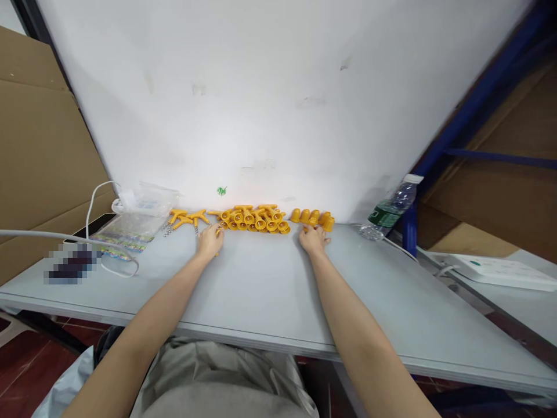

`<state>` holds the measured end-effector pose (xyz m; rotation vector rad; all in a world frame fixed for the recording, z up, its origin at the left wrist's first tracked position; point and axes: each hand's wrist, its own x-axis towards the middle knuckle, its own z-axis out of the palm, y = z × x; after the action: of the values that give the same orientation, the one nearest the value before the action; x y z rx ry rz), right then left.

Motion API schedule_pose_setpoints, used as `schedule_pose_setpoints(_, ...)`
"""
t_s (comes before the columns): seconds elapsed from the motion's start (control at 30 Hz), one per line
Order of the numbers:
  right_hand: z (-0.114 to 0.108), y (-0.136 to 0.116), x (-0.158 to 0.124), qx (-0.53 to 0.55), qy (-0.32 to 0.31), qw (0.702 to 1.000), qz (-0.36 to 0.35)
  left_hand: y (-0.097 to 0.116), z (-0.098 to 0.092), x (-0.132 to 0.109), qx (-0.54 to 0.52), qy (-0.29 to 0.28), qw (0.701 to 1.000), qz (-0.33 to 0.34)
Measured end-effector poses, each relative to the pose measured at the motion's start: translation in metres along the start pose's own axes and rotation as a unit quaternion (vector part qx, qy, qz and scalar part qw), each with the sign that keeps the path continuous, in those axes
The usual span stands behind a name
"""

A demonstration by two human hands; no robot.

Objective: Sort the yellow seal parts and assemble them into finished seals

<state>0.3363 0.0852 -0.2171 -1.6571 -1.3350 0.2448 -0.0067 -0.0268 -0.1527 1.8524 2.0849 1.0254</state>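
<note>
My left hand (210,241) is closed around a yellow-handled corkscrew (219,231), at the left end of a stack. Most of the corkscrew is hidden by the fingers. Beside that hand lie several loose yellow T-handles with metal spirals (183,219). In the middle, against the wall, yellow pieces with round open cup ends are stacked (252,219). My right hand (314,239) is at the short row of yellow cups (305,215), its fingers closed on a yellow cup (306,229) that is largely covered.
Clear plastic bags (126,229), a white cable (91,209) and a dark pixelated object (73,264) lie at the left. A plastic bottle (389,210) leans at the right near a blue frame (409,229). A white wall (278,116) closes off the back of the table (261,290).
</note>
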Motion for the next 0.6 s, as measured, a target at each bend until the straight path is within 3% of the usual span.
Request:
schedule_pose_setpoints(0.1, 0.0, 0.001, 0.0, -0.004, -0.025, 1.0, 0.013, 0.001, -0.002, -0.002, -0.021, 0.014, 1.0, -0.011)
schedule_pose_setpoints(0.23, 0.0, -0.002, -0.002, 0.045, 0.001, 0.998, -0.035, 0.0, -0.004, 0.0, -0.045, 0.05, 0.998, -0.017)
schedule_pose_setpoints(0.4, -0.011, -0.018, -0.009, -0.005, -0.007, 1.0, 0.014, -0.002, -0.008, 0.007, -0.107, 0.092, 0.99, 0.021)
schedule_pose_setpoints(0.6, -0.025, -0.053, -0.022, 0.051, 0.044, 0.997, -0.031, 0.0, -0.014, 0.006, -0.136, 0.057, 0.989, -0.005)
